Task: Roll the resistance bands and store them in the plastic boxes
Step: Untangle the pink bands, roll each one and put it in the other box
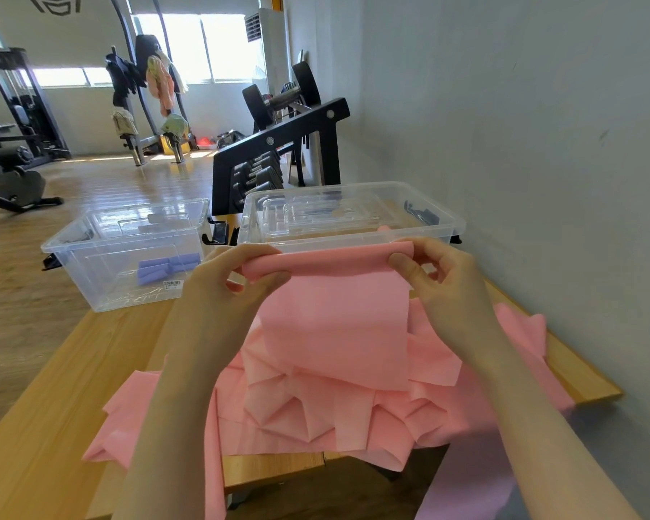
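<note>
Both hands, left (237,283) and right (436,279), pinch the rolled top edge of the pink band (334,324) above the wooden table (53,388).

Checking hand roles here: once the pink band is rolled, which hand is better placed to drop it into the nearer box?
Probably right. The right hand pinches the pink band just before the larger box; the left hand sits farther left.

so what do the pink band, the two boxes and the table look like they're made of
Pink band: thin matte sheet, probably latex or rubber; it folds in soft creases and drapes off the edge.
Left box and right box: clear glossy hard plastic; you see through the walls.
Table: light wood or wood-look laminate with visible grain, satin finish.
</note>
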